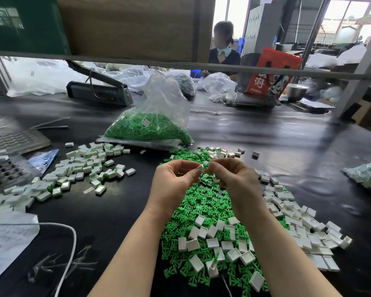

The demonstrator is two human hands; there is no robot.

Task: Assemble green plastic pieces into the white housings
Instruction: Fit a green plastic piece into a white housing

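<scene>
A heap of loose green plastic pieces (201, 213) covers the black table in front of me, with empty white housings (291, 221) scattered over and to the right of it. My left hand (176, 181) pinches a small white housing (201, 168) at its fingertips, above the heap. My right hand (231, 174) meets it from the right, fingers curled and pinching at a small piece that I cannot make out. Another white housing (216, 180) shows tucked under the right hand's fingers. A pile of housings with green inside (81, 168) lies to the left.
A clear bag of green pieces (150, 125) stands behind the heap. A bag of parts (368, 176) lies at the right edge, paper and a white cord (71, 236) at the lower left, a grey tray (7, 170) at the left. A person sits beyond the table.
</scene>
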